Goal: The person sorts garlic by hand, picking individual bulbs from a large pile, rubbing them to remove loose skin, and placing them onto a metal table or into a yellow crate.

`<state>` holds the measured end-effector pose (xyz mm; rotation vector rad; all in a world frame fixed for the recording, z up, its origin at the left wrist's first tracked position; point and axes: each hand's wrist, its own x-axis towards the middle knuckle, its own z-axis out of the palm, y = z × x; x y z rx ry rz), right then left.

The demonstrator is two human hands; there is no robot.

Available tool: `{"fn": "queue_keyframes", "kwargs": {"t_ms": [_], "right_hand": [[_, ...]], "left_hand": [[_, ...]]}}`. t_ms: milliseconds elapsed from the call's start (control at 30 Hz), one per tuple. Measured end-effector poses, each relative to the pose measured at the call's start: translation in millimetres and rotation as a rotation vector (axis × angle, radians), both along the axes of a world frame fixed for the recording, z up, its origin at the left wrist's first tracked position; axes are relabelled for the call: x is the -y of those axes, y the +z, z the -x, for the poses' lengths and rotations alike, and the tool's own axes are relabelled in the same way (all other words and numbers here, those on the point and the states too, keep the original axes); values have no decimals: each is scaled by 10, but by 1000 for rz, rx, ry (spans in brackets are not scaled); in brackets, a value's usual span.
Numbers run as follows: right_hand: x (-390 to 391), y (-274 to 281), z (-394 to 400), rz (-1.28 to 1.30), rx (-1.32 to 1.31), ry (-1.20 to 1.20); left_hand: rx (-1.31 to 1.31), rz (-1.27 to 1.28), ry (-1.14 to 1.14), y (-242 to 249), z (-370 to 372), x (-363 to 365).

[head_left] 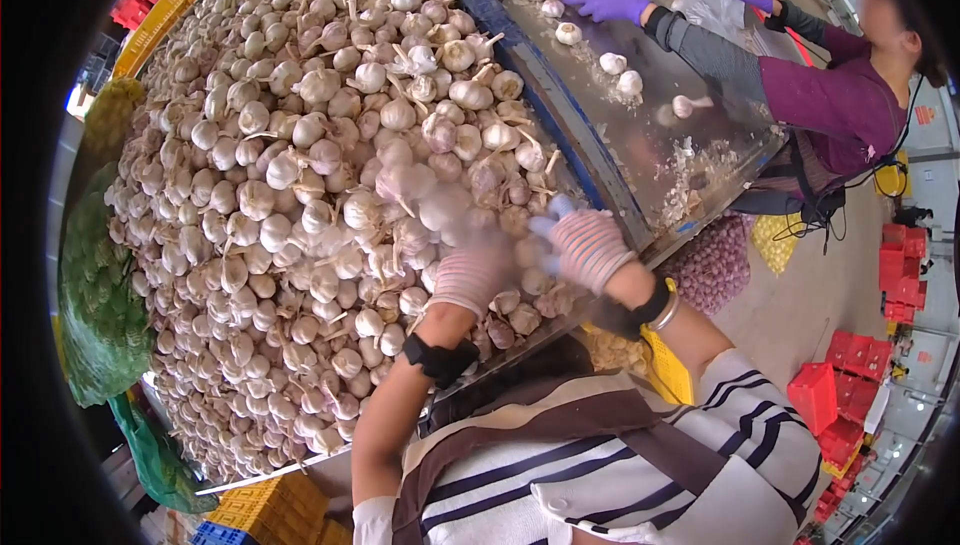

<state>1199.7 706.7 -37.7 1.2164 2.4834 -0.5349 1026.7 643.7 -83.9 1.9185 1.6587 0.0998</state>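
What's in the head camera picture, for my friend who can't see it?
A person's left hand and right hand, in striped gloves, are at the near edge of a huge heap of garlic bulbs. Across a blue divider, a co-worker in purple gloves reaches over a table holding more bulbs.

Garlic (300, 215) lay on the table (255, 477), sacks (105, 285) to its left, a bench (640, 135) to its right, crates (855, 390) farther right.

Looks like a garlic sorting or packing workshop: big counter (640, 145) heaped with garlic bulbs (300, 205), red crates (855, 375) stacked beyond it.
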Motion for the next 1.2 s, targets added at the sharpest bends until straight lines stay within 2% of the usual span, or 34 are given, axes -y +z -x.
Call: {"fn": "queue_keyframes", "kwargs": {"t_ms": [67,100,200,233,300,333,367,400,433,500,533,600,633,700,767,800,833,867,900,933,967,1000,1033,1067,1100,1167,1200], "right_hand": [[54,-83,50,5,-28,-10],[75,-116,72,9,-59,-21],[146,-223,228,118,-39,-53],[166,-293,282,181,-26,-77],[171,-549,270,207,-78,-68],[144,-654,247,167,-211,-45],[125,-740,210,125,-345,-22],[118,-624,126,-16,-730,-109],[53,-475,28,-16,-732,-106],[-117,-246,-180,642,-1004,-538],[-159,-236,-283,641,-1005,-541],[-205,-210,-417,294,-584,-202],[-139,-222,-403,291,-582,-205],[79,-256,-305,5,-96,-131],[54,-241,-251,73,-40,-146],[14,-227,-211,136,7,-161],[-17,-221,-192,201,53,-179],[-72,-213,-275,336,-104,-194],[-90,-259,-326,328,-102,-192],[-56,-339,-376,594,-489,-310],[6,-408,-421,859,-882,-431],[50,-398,-424,1188,-1077,-564],[103,-300,-368,1189,-1076,-566],[167,-185,-285,1593,-1250,-780],[196,-126,-204,2006,-1397,-1000],[154,-349,-138,1899,-1566,-1022],[71,-349,-95,1751,-1646,-1008]], "left_hand": [[234,-62,51,151,131,35],[233,-59,48,134,149,68],[1186,-33,466,70,195,216],[1183,-33,461,53,250,258],[1642,433,732,26,345,323],[1580,546,929,145,285,285],[1579,543,926,8,327,338],[1375,319,770,-260,391,436],[1218,233,678,-265,402,479],[881,51,528,-274,426,563],[1015,-7,580,-270,371,580],[1151,-64,626,-331,370,608],[1047,-30,552,-383,427,609],[945,12,474,-415,445,600],[800,-58,602,-113,387,470],[721,-323,548,-18,336,445],[718,-321,541,40,341,434],[1194,-97,867,85,347,407],[1664,166,1185,149,336,363],[1546,180,1275,339,278,328],[1546,185,1280,404,248,336],[1331,112,1098,446,228,344],[1114,41,914,459,219,356],[908,-212,693,215,190,398],[674,-487,527,199,137,354],[808,-406,269,220,123,278],[838,-252,384,470,84,263]]}}
